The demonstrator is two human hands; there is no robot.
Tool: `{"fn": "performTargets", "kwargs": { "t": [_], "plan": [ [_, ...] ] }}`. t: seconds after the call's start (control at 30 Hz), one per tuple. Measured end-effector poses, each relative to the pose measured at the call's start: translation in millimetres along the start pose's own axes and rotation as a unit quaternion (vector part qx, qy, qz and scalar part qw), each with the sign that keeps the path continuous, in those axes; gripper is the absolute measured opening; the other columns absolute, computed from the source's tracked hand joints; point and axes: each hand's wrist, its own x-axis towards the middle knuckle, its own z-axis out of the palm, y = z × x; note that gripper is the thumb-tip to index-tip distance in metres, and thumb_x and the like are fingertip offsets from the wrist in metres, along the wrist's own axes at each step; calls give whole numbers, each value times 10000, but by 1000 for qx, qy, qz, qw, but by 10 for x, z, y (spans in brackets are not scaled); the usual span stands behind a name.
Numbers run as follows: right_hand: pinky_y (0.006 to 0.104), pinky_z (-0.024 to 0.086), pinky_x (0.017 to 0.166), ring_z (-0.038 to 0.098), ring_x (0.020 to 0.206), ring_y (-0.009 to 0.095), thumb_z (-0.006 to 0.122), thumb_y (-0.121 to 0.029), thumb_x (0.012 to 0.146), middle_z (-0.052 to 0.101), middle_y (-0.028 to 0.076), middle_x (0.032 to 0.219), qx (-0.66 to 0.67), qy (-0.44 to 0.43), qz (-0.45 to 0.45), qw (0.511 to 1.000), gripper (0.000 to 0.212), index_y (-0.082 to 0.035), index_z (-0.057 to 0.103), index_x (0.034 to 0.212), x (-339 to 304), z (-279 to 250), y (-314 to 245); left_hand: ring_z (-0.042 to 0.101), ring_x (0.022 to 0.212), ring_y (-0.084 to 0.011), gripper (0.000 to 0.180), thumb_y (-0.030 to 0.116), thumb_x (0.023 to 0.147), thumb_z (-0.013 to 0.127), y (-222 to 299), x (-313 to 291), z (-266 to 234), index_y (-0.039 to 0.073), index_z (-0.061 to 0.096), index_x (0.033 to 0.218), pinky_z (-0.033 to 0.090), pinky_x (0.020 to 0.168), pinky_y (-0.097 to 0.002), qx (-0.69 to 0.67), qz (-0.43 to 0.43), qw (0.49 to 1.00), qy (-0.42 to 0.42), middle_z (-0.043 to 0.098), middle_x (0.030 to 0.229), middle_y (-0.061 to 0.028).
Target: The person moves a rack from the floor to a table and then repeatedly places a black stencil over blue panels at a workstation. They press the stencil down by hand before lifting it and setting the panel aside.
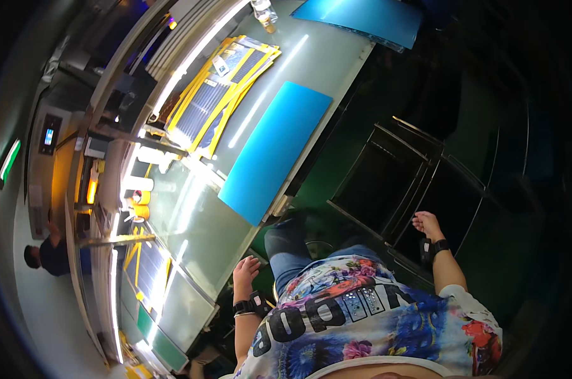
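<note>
My left hand (246,273) hangs beside the near edge of the workbench, its fingers loosely bent and a little apart, with nothing seen in them. Off to the right, away from the bench, my right hand (427,224) is also empty, the fingers slightly curled and partly apart. Each wrist wears a dark strapped device. A flat blue sheet (276,151) lies along the bench edge, ahead of my left hand and not touched. Beyond it is an overlapping stack of dark striped panels with yellow edges (210,104), with a small pale item on top.
The grey glossy workbench (200,252) runs along my left under bright tube lights. More blue sheets (361,19) lie at its far end near a clear bottle (264,14). Orange rolls (140,205) sit by the rack. A dark framed stand (387,183) is ahead right; another person (49,256) is far left.
</note>
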Motion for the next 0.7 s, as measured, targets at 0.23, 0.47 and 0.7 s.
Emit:
{"fn": "performTargets", "kwargs": {
  "t": [0.23, 0.47, 0.7],
  "plan": [
    [211, 472, 593, 594, 673, 104, 532, -201, 891, 637, 50, 817, 27, -12, -34, 999, 203, -53, 588, 1017, -155, 1103, 147, 637, 873, -189, 299, 263, 907, 514, 242, 671, -707, 24, 556, 1080, 486, 676, -257, 96, -37, 995, -5, 645, 973, -101],
    [218, 479, 651, 597, 740, 109, 498, -203, 913, 633, 59, 879, 16, -29, -89, 995, 229, -50, 567, 1068, -325, 2766, -232, 612, 618, -142, 307, 300, 850, 623, -22, 1172, -1745, 2, 554, 879, 489, 524, -258, 159, -117, 979, -43, 616, 688, -69],
    [266, 478, 635, 591, 696, 136, 522, -268, 912, 609, 64, 801, -99, -101, -142, 980, 253, -22, 565, 947, -181, 3878, -403, 510, 517, -327, 562, 360, 547, 843, -117, 1093, -1847, 43, 417, 730, 423, 501, -393, 544, 105, 832, 33, 513, 563, -133]
  ]
}}
